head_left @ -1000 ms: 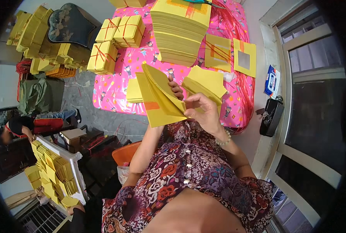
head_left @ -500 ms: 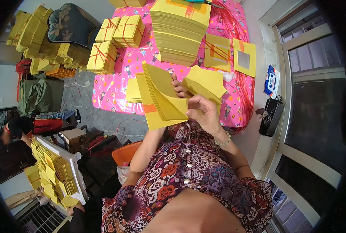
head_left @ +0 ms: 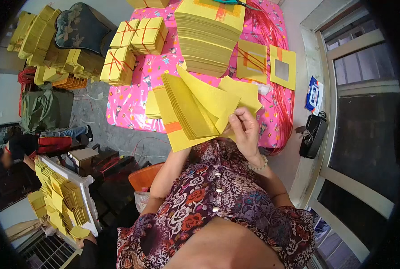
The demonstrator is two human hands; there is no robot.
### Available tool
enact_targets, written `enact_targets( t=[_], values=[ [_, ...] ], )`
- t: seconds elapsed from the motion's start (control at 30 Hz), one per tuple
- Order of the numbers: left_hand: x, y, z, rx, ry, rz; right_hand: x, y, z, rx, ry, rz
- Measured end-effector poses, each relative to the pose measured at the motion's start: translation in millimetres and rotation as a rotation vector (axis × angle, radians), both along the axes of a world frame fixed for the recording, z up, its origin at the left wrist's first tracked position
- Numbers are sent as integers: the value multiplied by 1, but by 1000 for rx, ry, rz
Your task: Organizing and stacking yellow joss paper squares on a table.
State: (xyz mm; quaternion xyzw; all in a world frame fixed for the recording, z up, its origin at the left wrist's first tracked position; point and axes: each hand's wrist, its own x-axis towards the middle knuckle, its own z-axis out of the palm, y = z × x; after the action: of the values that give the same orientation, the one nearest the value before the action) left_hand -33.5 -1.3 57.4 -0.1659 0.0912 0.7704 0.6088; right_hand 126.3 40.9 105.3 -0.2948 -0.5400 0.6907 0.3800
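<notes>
Pink patterned table cover (head_left: 132,101) fills the upper centre of the frame, grey floor to its left, window frames down the right edge.

Fanned wad of yellow paper sheets (head_left: 195,110) sits at frame centre, just above the floral blouse, held up off the table. Right hand (head_left: 245,130) is closed on the wad's right edge, thumb and fingers pinching a few sheets. Left hand is hidden behind the wad; forearm runs up under it, so can't tell its grip.

Handling, as a guess: thin, light, floppy sheets that slide on each other and crease easily. Best held at the bound lower edge near the orange band, with the free corners peeled off singly.

Counts:
- tall loose stack (head_left: 211,38) at top centre: 1
- bundles tied with red string (head_left: 139,45) at upper left on the table: 3 visible
- flat sheets with a square patch (head_left: 267,65) at upper right: 2
- black pouch (head_left: 313,134) at right: 1
</notes>
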Motion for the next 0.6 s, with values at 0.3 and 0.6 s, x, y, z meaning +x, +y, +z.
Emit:
enact_targets(
  t=[0.3, 0.6],
  values=[
    [-6, 16, -13, 207, 90, -74, -9, -7, 10, 836, -361, 77],
    [2, 25, 48, -92, 674, -70, 20, 23, 11, 288, -201, -485]
  ],
)
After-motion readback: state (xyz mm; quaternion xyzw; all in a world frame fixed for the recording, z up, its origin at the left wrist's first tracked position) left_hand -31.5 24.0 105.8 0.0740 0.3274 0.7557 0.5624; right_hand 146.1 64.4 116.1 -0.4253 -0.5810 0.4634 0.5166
